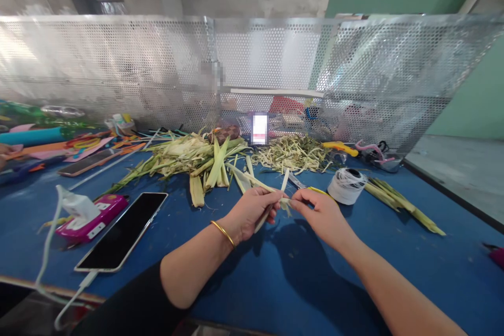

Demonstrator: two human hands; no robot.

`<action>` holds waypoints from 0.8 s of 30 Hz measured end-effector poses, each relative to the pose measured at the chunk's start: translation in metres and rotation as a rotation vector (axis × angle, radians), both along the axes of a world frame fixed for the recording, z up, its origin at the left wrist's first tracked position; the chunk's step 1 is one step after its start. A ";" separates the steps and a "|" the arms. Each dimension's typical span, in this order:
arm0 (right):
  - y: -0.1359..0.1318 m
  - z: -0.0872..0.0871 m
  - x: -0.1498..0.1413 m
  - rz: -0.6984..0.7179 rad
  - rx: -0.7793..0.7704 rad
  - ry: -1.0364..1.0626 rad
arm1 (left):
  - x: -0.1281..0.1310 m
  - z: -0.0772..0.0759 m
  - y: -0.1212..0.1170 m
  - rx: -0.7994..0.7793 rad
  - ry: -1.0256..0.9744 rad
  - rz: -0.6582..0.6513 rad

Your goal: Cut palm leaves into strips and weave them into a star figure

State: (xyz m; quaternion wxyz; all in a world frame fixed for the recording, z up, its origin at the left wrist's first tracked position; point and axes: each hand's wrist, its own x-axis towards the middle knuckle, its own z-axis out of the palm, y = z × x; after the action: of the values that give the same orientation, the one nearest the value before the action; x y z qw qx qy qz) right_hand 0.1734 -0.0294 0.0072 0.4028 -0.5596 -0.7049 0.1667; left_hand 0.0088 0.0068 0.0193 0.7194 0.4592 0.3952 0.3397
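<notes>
Between my two hands is a bundle of pale corn husk strips (284,202), held just above the blue table (244,294). My left hand (254,210) has its fingers closed round the bundle, and one strip sticks up past the thumb. At the bundle's right side, my right hand (317,212) pinches a strip end between thumb and fingertips. Scissors with yellow handles (321,191) lie behind my right hand, partly hidden by it. A roll of white string (346,187) stands just to their right.
Husk leaves (181,157) and a heap of thin shreds (293,153) lie behind my hands. To the left are a phone (124,233) on a cable and a magenta power strip (94,218). Stalks (405,205) lie at right. A perforated metal screen (157,63) borders the back.
</notes>
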 end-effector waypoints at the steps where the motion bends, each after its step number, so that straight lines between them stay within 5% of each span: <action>1: 0.001 -0.001 0.001 -0.003 -0.042 0.068 | 0.000 0.000 0.000 0.000 0.003 -0.015; 5: 0.004 -0.006 -0.003 0.006 -0.246 0.491 | 0.001 -0.003 -0.003 0.012 0.046 -0.127; 9: 0.005 -0.011 -0.010 0.009 -0.273 0.781 | 0.003 -0.004 -0.006 0.018 0.098 -0.163; 24: 0.008 -0.014 -0.011 -0.198 -0.117 0.724 | 0.004 -0.006 -0.005 0.071 0.132 -0.233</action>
State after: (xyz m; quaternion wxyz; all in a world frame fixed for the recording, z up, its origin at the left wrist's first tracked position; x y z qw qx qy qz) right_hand 0.1628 -0.0218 -0.0072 0.6075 -0.5518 -0.4486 0.3539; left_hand 0.0124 0.0013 0.0137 0.7097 0.5484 0.3735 0.2369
